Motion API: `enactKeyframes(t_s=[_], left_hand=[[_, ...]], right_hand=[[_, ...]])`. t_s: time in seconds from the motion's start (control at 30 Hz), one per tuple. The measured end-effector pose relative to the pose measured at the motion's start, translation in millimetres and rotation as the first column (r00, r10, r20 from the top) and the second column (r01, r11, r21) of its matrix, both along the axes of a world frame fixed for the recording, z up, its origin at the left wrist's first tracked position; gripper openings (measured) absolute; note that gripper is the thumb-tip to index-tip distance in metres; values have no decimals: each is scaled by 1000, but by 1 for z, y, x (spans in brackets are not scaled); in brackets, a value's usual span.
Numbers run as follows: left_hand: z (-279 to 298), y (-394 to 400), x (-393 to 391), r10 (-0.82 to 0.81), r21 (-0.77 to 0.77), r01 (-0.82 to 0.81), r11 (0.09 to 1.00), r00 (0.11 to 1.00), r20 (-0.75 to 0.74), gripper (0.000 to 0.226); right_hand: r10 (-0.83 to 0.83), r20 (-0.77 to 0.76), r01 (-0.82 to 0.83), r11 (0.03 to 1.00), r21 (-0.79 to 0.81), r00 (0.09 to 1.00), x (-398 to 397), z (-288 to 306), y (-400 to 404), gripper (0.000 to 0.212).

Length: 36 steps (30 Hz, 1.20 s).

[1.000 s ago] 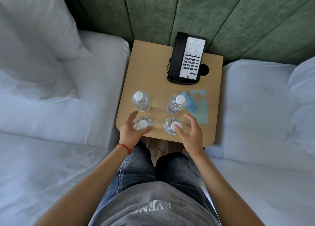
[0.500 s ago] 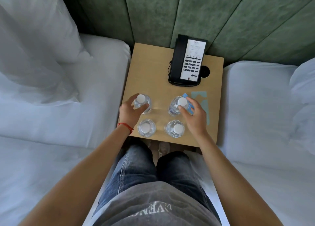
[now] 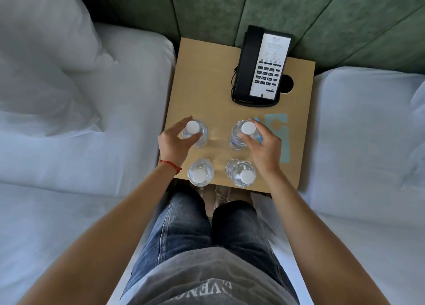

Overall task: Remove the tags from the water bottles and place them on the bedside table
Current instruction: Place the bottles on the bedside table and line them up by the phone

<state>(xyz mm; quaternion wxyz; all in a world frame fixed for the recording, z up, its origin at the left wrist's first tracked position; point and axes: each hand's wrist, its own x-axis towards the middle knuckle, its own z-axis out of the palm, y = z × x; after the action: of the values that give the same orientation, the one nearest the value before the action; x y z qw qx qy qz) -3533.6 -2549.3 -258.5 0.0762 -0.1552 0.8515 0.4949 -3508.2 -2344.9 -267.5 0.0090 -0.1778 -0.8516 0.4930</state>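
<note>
Both my hands on the far two clear plastic water bottles, white caps

My left hand [image 3: 176, 141] fingers curl round the far-left bottle [image 3: 195, 132]; right hand [image 3: 264, 147] fingers pinch the far-right bottle [image 3: 241, 133] neck, blue tag [image 3: 259, 137] tucked under them, on the square tan wooden worktop [image 3: 207, 79].

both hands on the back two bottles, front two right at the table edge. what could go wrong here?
1. The two near bottles stand at the front edge of the bedside table; either forearm passing over them could tip one off.
2. The right hand grips the far right bottle over a blue tag; moving that bottle may drag the tag.
3. The left hand holds the far left bottle near its cap; a high grip could tilt it.
</note>
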Motion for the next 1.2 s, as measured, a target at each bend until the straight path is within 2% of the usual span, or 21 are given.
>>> enactKeyframes(t_s=[0.27,0.53,0.77,1.2], left_hand=[[6,-3,-57,44,44,-44,998,999,-3,38],[5,-2,-139,-43,4,44,999,992,-119,38],[-4,2,-209,-94,-13,93,996,985,-145,39],[-20,14,-263,-150,25,157,987,972,-182,39]], right_hand=[[-3,-32,2,1000,-26,999,-49,9,-8,35],[13,-62,-17,997,-77,998,-135,10,-23,33],[7,-114,-16,997,-80,993,-195,3,-27,31],[-7,-68,2,997,-71,998,-247,-8,-10,36]])
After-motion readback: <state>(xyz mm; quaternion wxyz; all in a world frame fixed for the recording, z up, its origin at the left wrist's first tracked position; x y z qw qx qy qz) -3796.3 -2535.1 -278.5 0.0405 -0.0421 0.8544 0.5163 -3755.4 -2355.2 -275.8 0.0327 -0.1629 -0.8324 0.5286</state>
